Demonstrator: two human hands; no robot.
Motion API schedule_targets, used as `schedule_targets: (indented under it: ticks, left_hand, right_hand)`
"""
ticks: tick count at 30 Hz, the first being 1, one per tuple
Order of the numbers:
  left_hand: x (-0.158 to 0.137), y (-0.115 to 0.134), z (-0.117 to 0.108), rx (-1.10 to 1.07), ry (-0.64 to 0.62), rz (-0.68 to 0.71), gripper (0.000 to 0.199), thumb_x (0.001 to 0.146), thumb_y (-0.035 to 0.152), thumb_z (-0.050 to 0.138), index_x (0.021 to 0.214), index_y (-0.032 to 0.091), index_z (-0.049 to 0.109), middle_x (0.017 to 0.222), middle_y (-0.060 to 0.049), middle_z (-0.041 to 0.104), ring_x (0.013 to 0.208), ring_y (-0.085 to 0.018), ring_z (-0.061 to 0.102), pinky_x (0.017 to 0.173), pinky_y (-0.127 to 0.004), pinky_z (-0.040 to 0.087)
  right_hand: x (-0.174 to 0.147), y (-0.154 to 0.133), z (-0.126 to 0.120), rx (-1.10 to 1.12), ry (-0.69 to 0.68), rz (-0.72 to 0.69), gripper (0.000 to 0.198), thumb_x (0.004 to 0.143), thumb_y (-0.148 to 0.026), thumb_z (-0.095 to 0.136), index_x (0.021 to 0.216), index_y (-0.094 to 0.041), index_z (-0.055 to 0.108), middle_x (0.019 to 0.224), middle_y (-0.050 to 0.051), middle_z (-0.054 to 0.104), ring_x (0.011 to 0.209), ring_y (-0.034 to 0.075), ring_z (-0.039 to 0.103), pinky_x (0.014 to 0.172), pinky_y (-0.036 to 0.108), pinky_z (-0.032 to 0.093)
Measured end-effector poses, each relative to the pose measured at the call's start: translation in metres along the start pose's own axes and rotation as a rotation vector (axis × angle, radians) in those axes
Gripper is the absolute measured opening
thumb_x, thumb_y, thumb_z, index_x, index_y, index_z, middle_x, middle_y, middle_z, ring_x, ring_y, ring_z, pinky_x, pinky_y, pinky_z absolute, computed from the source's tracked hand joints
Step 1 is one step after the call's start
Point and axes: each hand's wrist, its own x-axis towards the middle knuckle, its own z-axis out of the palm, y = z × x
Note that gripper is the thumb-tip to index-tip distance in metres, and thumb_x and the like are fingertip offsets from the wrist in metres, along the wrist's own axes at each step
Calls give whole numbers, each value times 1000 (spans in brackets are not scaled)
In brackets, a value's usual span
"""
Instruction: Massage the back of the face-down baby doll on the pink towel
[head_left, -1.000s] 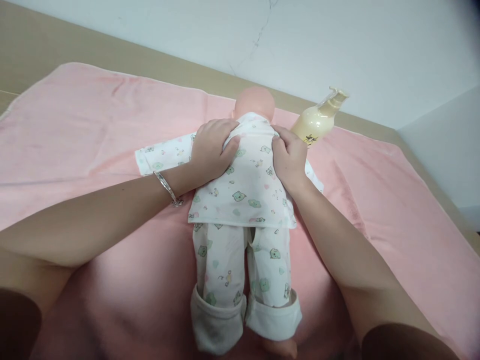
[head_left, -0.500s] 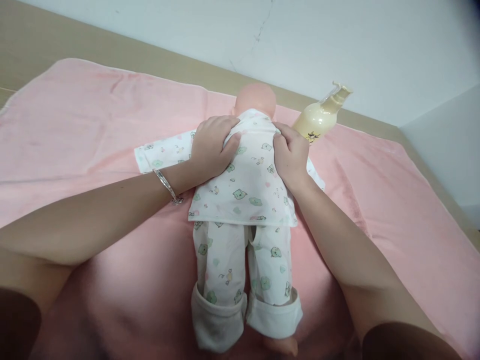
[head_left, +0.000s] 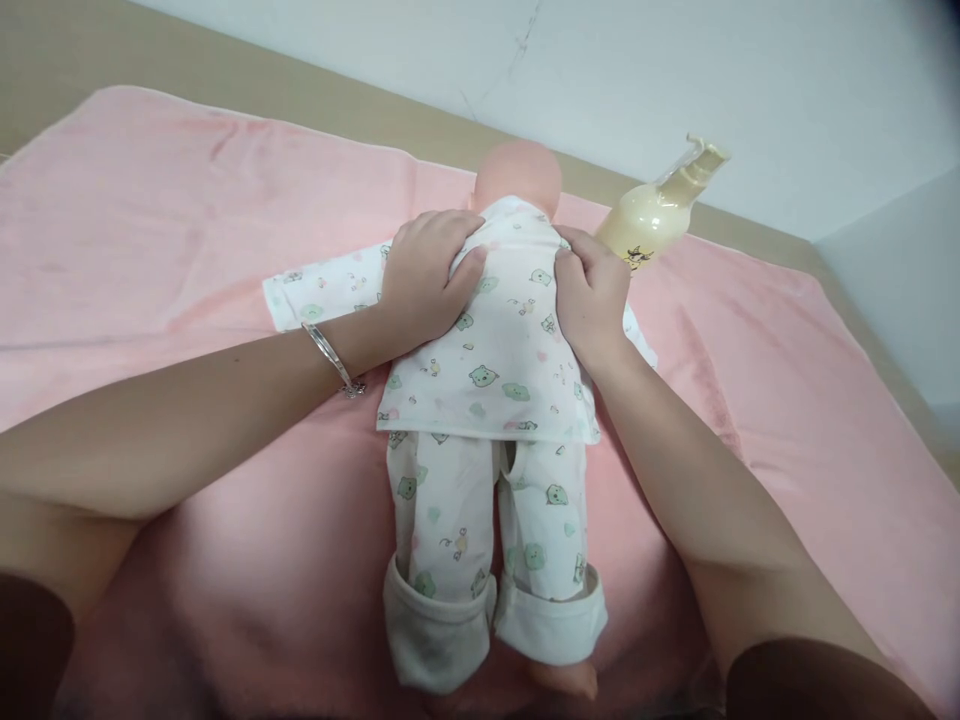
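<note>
A baby doll lies stretched out with its bald head pointing away from me and its face hidden. It wears a white shirt and trousers printed with green animals, and the trouser cuffs are rolled up. My left hand grips the shoulder on the left, thumb on the shirt and fingers over the top. On the other shoulder my right hand is closed the same way, fingertips partly hidden. One sleeve sticks out to the left; the right one is mostly covered by my wrist.
A pink blanket is spread under the doll. Just beyond my right hand a cream pump bottle leans at a slant. Behind the blanket run a tan surface edge and a pale wall with a crack.
The whole view has shifted slightly, so the doll, bottle and blanket sit a little higher in the picture. Both hands keep their places on the doll's shoulders.
</note>
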Motion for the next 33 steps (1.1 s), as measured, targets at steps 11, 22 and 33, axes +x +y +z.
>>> schedule_targets:
  ticks: [11, 22, 33]
  left_hand:
    - [3, 2, -1, 13, 14, 34, 40, 92, 43, 33, 115, 32, 63, 124, -5, 69, 117, -29, 59, 106, -53, 43]
    - [1, 2, 0, 54, 52, 63, 37, 96, 37, 34, 117, 24, 61, 122, -5, 69, 115, -26, 60, 105, -50, 45]
    - [2, 3, 0, 27, 49, 58, 38, 94, 36, 36, 118, 24, 63, 123, -6, 69, 117, -29, 60, 105, -51, 44]
  right_hand:
    - [2, 9, 1, -11, 13, -89, 36, 98, -34, 35, 85, -27, 69, 81, -1, 67, 85, 21, 67, 79, 42, 55]
    - [2, 10, 1, -27, 13, -82, 34, 98, -34, 37, 87, -26, 68, 81, 0, 67, 83, 20, 66, 77, 40, 55]
    - [2, 12, 1, -33, 10, -93, 38, 99, -38, 34, 88, -27, 68, 80, -1, 65, 82, 20, 65, 76, 40, 56]
